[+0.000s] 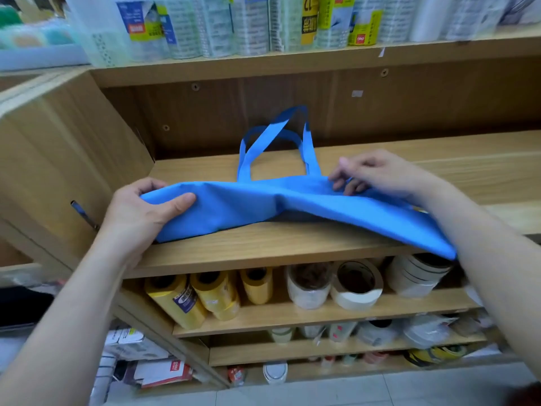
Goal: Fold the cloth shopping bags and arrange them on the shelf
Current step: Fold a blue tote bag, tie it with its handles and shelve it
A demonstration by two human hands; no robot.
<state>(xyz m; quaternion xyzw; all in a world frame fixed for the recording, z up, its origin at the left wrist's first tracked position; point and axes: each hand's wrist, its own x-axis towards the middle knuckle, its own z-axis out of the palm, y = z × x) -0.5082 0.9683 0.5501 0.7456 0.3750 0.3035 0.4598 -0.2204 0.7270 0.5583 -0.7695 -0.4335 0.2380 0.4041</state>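
**Operator:** Where are my fingers right now?

**Coach:** The fingers (348, 186) of your right hand (377, 171) are curled and pinch the top edge of the bright blue non-woven cloth shopping bag (263, 203), just beside the base of its long blue strap handles (272, 136). Your left hand (140, 212) grips the bag's left end, with the thumb flat on top and the other fingers curled round behind.

**Operator:** And the bag itself?

**Coach:** It lies stretched across the light wooden shelf (263, 247), with a ridge near the middle. Its right corner hangs over the shelf's front edge, below your forearm. The handles point toward the back panel, and one loop stands up against it.

**Operator:** So how do I fold it well?

**Coach:** I'd judge you are at the first fold. Pull gently outward with both hands to flatten the ridge. Lay the handles down onto the body before you fold, or they will bulge. Bring the overhanging corner onto the board first. Left dangling, it could drag the fabric off toward the white tape rolls (355, 285) below. Match the edges, then press the crease with straight fingers.
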